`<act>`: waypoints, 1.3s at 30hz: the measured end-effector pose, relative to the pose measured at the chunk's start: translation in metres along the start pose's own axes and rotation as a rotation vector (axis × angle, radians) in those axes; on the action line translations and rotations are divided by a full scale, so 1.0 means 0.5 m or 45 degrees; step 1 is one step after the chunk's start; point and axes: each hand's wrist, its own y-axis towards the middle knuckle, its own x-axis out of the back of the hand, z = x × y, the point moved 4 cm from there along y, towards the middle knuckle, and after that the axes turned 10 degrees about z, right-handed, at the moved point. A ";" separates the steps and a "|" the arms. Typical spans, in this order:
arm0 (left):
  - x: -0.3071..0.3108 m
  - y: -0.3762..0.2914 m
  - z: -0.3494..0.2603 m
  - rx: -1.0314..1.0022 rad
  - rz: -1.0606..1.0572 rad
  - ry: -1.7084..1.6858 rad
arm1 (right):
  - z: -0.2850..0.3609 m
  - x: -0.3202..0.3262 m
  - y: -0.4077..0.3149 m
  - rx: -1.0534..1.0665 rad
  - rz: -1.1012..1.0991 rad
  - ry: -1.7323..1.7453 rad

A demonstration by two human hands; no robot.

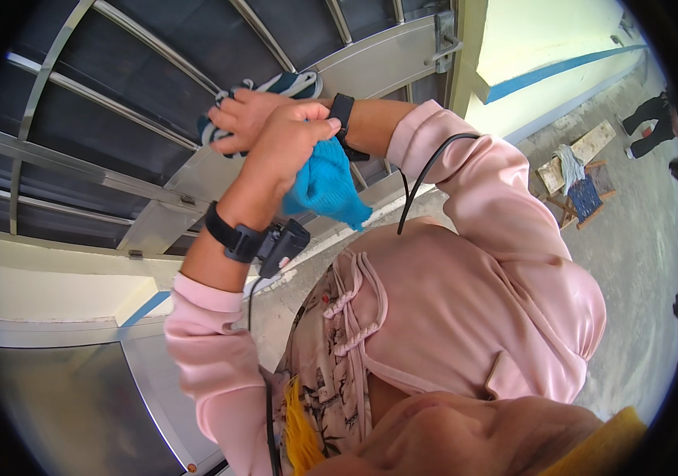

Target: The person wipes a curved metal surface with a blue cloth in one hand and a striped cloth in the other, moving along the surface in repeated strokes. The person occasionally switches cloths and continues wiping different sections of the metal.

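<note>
My left hand [294, 134] is closed, thumb against fingers, with a bright blue ribbed knit cloth [327, 184] hanging below it. It crosses over my right hand [247, 116], close to the black strap on my right wrist. Under the right hand's fingers and palm lies a bundled dark and white striped cloth [297, 86], near the metal bars of a door. The right fingers are partly spread over this bundle, and their tips bend at its edge. The palm side is hidden. A strap with a small black device [282, 247] sits on my left wrist.
Behind the hands stands a metal-barred door [374, 56] with a handle [446, 50]. Black cables hang by both arms. At right, a wooden bench [592, 146] bears a pale cloth, with a folding stool [586, 199] beside it. Another person's dark-trousered legs [648, 122] show farther off.
</note>
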 end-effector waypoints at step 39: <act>-0.034 0.037 0.152 -0.506 -0.055 -0.175 | -0.215 -0.013 -0.066 -1.327 -1.236 1.644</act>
